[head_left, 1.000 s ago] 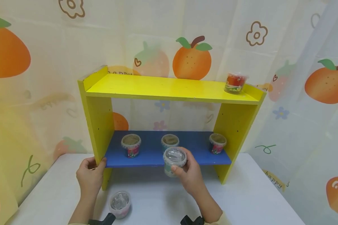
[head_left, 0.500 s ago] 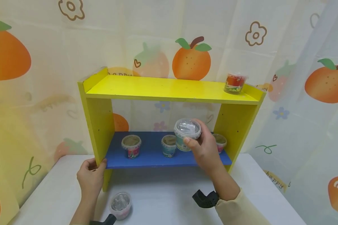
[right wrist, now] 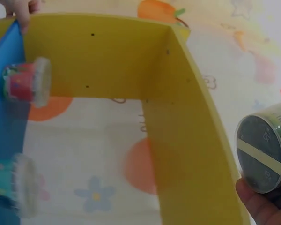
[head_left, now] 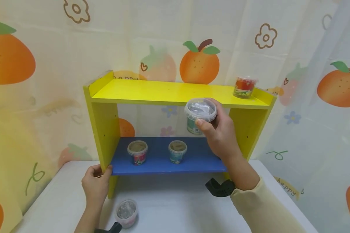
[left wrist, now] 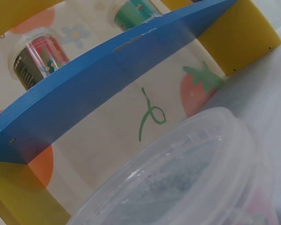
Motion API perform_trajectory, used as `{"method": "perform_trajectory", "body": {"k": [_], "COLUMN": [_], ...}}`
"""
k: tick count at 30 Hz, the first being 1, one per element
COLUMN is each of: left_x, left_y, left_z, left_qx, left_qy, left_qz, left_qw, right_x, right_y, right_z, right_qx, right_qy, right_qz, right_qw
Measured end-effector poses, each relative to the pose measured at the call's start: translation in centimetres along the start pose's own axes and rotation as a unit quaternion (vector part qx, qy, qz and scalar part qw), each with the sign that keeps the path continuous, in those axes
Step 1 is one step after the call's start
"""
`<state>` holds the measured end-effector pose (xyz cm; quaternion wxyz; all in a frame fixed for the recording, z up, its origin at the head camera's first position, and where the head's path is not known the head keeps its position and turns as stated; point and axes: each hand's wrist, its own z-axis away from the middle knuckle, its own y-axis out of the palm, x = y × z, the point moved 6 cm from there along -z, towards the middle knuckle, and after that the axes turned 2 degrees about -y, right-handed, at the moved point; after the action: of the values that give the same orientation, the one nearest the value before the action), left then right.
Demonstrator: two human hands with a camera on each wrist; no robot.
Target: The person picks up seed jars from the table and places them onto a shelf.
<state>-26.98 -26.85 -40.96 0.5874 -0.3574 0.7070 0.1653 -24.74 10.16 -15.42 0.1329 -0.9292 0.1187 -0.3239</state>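
My right hand (head_left: 221,132) holds a green-labelled plastic tub (head_left: 200,116) with a clear lid, raised in front of the yellow top shelf's edge. The right wrist view shows the base of that tub (right wrist: 260,154), a pale strip across it, with fingertips beneath. My left hand (head_left: 97,186) grips the lower left side of the yellow and blue shelf unit (head_left: 169,168), thumb at the blue board's corner. On the blue board stand a pink-labelled tub (head_left: 138,152) at left and a blue-labelled tub (head_left: 177,152) in the middle. My right forearm hides the board's right end.
A red-labelled tub (head_left: 244,87) sits at the right end of the top shelf (head_left: 151,89). Another lidded tub (head_left: 126,213) stands on the white table (head_left: 163,207), close to my left wrist. Behind the unit hangs a fruit-printed curtain (head_left: 119,38).
My right hand has lifted the green-labelled tub up and to the right, from in front of the blue board to the top shelf's edge. The left hand keeps its grip on the unit.
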Motion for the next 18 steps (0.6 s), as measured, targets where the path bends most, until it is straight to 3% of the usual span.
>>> {"method": "perform_trajectory", "body": {"k": [9,18], "left_x": [0.1,-0.3], "left_y": [0.0,-0.1], "left_z": [0.0,0.1], "left_qx": [-0.004,0.0], "left_qy": [0.011,0.005], "left_qz": [0.011,0.008], "left_qw": [0.9999,1.0], "right_x": [0.7,0.3], "right_y": [-0.9,-1.5], "right_z": [-2.6,-5.0], "right_qx": [-0.031,-0.04], "right_qy": [0.01,0.018], "right_qz": [0.025,0.118], "right_qw": [0.9992,0.9921]}}
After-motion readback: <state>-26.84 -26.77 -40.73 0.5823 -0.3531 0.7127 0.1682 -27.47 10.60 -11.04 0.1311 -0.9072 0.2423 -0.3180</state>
